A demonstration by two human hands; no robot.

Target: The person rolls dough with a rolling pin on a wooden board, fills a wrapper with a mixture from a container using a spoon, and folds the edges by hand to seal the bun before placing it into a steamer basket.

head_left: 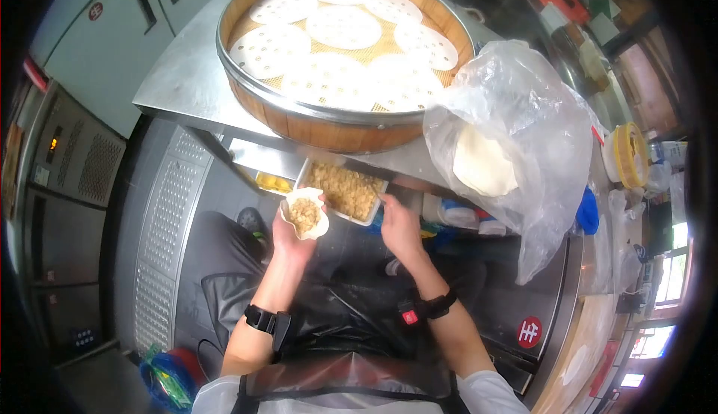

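Observation:
A pleated dough wrapper [318, 227] with crumbly filling [304, 215] in its middle rests in my left hand [290, 242], whose fingers curl around it from below. Just right of it, a white rectangular tray [368, 222] holds more of the brown, crumbly filling. My right hand [402, 227] is at the tray's right edge, its fingers closed; a thin tool seems to reach from them into the filling, but it is too small to make out. Above the tray stands a round wooden steamer [299, 126] lined with perforated white papers [343, 26].
On the metal table [179, 77], right of the steamer, clear plastic [523, 100] covers pale dough [484, 163]. A yellow container [274, 183] sits left of the tray. A yellow-rimmed tub [630, 155] stands far right. A blue bag [170, 380] is on the floor at lower left.

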